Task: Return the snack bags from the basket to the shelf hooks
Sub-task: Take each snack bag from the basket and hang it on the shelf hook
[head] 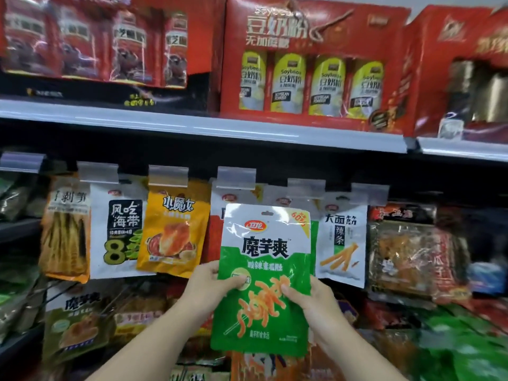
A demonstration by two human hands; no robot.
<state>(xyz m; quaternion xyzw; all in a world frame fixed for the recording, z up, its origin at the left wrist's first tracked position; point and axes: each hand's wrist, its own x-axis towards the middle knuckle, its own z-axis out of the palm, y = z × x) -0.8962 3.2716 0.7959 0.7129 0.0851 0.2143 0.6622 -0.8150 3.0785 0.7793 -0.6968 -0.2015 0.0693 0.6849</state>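
Observation:
A green and white snack bag [264, 265] is held upright in front of the hook row, its top edge just below a clear price tag holder [305, 188]. My left hand [214, 284] grips the bag's left edge with the thumb on its front. My right hand [310, 301] grips the right edge the same way. Behind it hang other bags on hooks: a yellow bag [171, 229], a white seaweed bag [121, 229] and a white bag with yellow strips [342, 243]. The basket is out of view.
A grey shelf edge [209, 130] runs above the hooks, carrying red gift boxes [310, 64]. More hanging bags fill the lower row [79, 325] and the right side [412, 254]. Green packets [464, 345] lie at lower right.

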